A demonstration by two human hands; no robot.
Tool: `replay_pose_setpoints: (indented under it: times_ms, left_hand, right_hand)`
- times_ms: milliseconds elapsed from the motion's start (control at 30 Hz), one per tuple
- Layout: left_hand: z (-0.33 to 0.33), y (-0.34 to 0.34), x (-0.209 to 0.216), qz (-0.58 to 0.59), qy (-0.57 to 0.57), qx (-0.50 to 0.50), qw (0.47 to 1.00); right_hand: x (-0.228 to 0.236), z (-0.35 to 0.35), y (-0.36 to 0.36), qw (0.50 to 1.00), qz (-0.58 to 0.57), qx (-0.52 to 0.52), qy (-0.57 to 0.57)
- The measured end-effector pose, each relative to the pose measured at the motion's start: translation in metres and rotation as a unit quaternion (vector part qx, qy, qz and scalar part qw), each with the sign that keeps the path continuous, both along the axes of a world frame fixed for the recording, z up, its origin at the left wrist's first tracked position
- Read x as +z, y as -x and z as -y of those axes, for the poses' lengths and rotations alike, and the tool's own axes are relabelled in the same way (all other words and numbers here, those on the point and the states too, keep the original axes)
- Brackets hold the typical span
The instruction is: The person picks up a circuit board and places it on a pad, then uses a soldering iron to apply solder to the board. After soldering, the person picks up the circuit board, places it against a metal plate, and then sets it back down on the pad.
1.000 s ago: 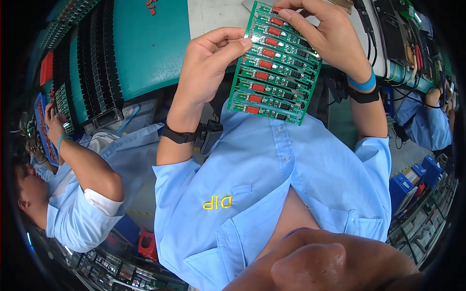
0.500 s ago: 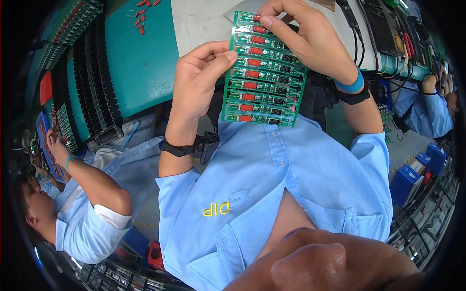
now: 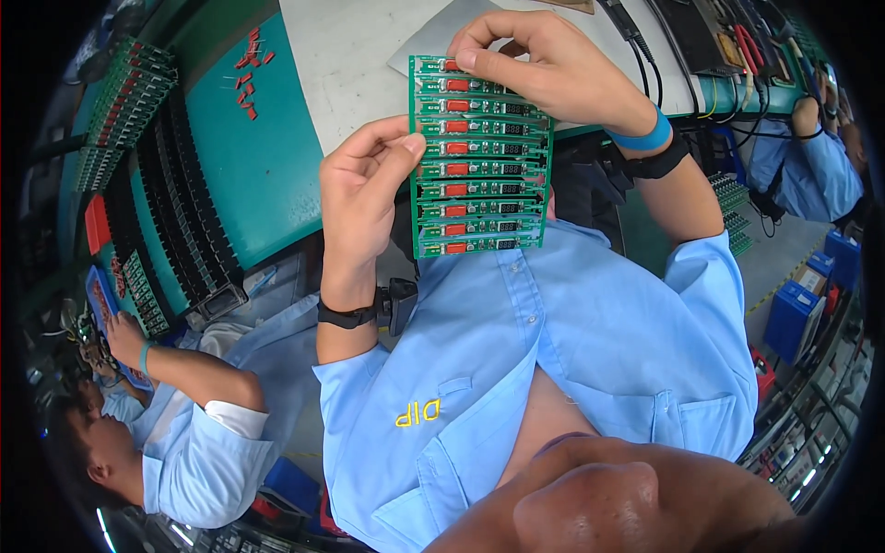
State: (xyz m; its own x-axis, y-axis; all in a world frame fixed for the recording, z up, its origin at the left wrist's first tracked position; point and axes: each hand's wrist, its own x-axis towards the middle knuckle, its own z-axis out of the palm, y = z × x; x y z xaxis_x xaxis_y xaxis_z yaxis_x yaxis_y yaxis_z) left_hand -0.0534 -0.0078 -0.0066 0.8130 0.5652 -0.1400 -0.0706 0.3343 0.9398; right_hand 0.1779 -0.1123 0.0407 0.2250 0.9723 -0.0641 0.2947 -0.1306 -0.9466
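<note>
A green circuit board panel [image 3: 480, 180] is held up in front of my chest. It is made of several narrow strips, each with a red rectangular component and a small black display. My left hand [image 3: 365, 180] pinches the panel's left edge between thumb and fingers. At the top, my right hand [image 3: 544, 69] is closed, its thumb and index finger on the red component [image 3: 453, 65] of the uppermost strip. Part of that strip is hidden behind the right hand. The board's lower end hangs over my blue shirt.
Loose red components [image 3: 245, 83] lie on the green mat [image 3: 267, 166] at the left. Beyond them stands a rack of circuit boards [image 3: 124, 111] beside a black conveyor track [image 3: 189, 203]. A co-worker [image 3: 198, 433] sits at the left. Cables [image 3: 636, 41] and tools are at the upper right.
The panel and both hands have shifted left in view, and the panel sits slightly lower and straighter. My right finger and thumb stay at the top strip's red component.
</note>
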Motion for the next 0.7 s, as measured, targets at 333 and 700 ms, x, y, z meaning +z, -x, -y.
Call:
replay_pose_setpoints:
  times_ms: [333,700]
  left_hand:
    - [0.002,-0.001,-0.011,-0.016,-0.023,0.031,0.999]
    - [0.004,-0.001,-0.004,-0.017,-0.018,0.007,1.0]
  right_hand:
    - [-0.017,0.001,-0.01,0.996,0.083,0.029,-0.026]
    - [-0.014,0.008,-0.006,0.973,0.186,0.006,-0.135]
